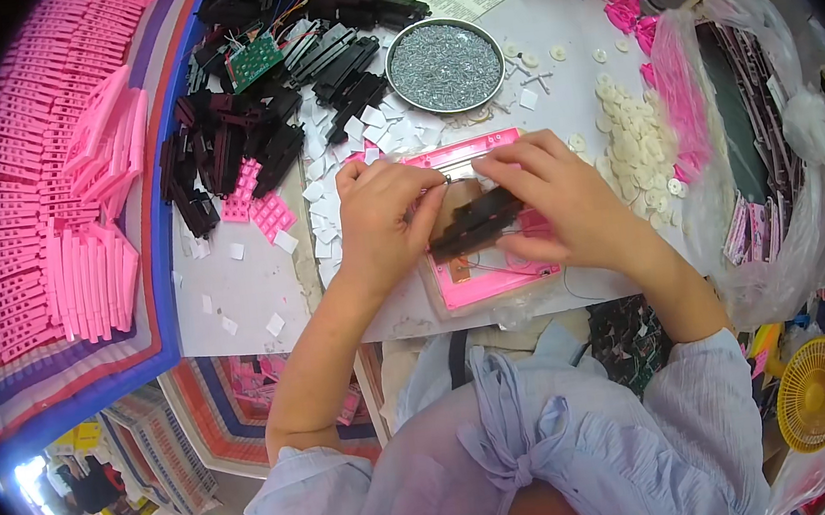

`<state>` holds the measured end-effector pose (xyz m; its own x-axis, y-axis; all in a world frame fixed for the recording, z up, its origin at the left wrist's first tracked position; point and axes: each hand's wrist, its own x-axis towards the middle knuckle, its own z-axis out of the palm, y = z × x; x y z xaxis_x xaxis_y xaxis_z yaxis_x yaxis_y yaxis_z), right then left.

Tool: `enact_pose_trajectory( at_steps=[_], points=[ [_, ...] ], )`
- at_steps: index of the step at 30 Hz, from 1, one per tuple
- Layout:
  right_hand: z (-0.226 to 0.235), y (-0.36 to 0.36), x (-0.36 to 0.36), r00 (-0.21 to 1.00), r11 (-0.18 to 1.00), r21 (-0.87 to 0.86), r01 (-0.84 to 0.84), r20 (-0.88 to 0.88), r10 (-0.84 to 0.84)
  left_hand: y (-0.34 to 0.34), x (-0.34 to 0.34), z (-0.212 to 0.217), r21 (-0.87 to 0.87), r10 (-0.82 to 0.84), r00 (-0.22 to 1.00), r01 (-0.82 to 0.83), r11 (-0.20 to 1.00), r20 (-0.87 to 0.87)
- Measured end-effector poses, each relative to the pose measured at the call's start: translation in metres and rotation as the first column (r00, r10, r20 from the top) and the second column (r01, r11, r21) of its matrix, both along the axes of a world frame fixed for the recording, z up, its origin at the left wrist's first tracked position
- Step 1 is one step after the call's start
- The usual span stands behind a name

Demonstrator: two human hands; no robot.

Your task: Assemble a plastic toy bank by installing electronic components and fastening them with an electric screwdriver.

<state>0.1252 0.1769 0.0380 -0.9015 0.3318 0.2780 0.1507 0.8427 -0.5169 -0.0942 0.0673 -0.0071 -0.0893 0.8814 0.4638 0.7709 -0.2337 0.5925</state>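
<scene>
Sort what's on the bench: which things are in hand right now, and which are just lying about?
In hand:
left hand
right hand
black part
pink housing

Lying about:
round tin of screws
white discs
green circuit board
pink strips
yellow fan

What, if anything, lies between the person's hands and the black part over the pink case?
Nothing visible. The left hand and right hand both touch the black part, holding it directly above the pink case; no other thing separates them.
</scene>
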Motion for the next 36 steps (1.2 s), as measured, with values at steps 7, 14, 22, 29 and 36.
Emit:
enact_pose_trajectory(
  at_steps=[7, 14, 22, 29, 36],
  points=[
    [-0.007, -0.003, -0.019, 1.000, 1.000, -0.015, -0.021, -0.009, 0.021, 0.000, -0.001, -0.004, 0.001, -0.051, 0.999, 0.051, 0.999, 0.009],
    [-0.011, 0.013, -0.013, 0.994, 0.984, -0.139, -0.107, -0.020, 0.105, -0.007, -0.004, -0.004, -0.037, -0.031, 0.997, 0.033, 0.999, 0.065],
    [-0.001, 0.019, -0.007, 0.987, 0.991, -0.068, -0.117, 0.102, 0.124, -0.002, -0.016, 0.015, -0.132, -0.202, 0.979, 0.195, 0.972, -0.041],
    [-0.008, 0.018, -0.010, 0.989, 0.990, -0.072, -0.120, 0.080, 0.126, 0.021, -0.025, 0.035, -0.223, -0.416, 0.891, 0.375, 0.900, -0.182],
    [-0.001, 0.014, -0.013, 0.972, 0.985, -0.016, -0.170, 0.161, 0.170, 0.020, -0.021, 0.040, -0.299, -0.495, 0.829, 0.418, 0.858, -0.261]
  ],
)
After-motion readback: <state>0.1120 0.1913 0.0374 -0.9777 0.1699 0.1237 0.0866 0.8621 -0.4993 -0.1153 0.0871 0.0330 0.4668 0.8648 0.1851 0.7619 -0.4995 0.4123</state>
